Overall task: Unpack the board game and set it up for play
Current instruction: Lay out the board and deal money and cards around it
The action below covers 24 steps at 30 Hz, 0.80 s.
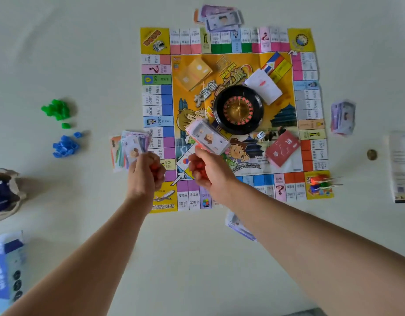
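Since left hand [146, 171] and right hand [207, 172] both have fingers curled round red pieces [199, 168] over the board [154, 39], I'd tip them onto the desk [197, 258] as one heap beside blue pile [66, 147], green pile [56, 109].

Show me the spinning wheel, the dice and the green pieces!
spinning wheel [238, 109]: head view, on its gold middle.
dice [261, 135]: head view, on its white face.
green pieces [56, 109]: head view, on the middle of the pile.
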Available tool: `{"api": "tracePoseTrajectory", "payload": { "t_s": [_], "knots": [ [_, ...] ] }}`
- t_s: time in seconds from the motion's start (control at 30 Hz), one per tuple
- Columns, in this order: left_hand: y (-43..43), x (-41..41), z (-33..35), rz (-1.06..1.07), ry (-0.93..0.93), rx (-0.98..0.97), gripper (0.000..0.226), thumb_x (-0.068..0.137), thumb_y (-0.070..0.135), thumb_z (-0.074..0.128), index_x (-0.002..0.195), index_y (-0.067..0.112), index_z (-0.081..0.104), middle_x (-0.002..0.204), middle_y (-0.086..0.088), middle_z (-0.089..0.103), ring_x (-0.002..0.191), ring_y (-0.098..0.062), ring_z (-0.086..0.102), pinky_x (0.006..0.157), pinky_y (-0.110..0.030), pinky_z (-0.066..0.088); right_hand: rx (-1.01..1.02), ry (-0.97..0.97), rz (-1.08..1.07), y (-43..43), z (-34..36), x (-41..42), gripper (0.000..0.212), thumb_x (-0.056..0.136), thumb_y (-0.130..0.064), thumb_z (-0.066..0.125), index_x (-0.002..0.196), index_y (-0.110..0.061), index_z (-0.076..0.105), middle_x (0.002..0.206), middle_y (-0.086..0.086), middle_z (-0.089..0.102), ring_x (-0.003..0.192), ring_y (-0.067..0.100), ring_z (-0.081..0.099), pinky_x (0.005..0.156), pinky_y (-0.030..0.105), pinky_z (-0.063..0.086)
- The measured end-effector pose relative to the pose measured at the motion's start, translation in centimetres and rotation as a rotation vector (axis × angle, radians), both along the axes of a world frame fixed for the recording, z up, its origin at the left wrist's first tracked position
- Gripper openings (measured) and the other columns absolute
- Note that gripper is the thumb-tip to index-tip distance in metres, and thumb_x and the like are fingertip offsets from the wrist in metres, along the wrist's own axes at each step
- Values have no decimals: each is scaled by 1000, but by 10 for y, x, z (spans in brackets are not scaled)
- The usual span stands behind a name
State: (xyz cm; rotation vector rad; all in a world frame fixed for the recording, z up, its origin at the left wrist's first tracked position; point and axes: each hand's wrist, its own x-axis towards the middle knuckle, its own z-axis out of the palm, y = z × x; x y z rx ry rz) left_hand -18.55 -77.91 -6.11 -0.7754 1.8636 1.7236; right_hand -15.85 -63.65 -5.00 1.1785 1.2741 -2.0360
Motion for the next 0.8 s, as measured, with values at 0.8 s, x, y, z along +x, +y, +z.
{"api": "tracePoseTrajectory", "payload": {
  "t_s": [0.8],
  "knots": [
    [447,0,-17,-649,164,-426,12,91,13,50,99,18,56,90,0,60,84,-22,60,65,-30,49,688,27,184,415,-35,13,20,91,-13,50,73,-18,59,84,14,66,77,30,62,70,39,51]
  ]
}}
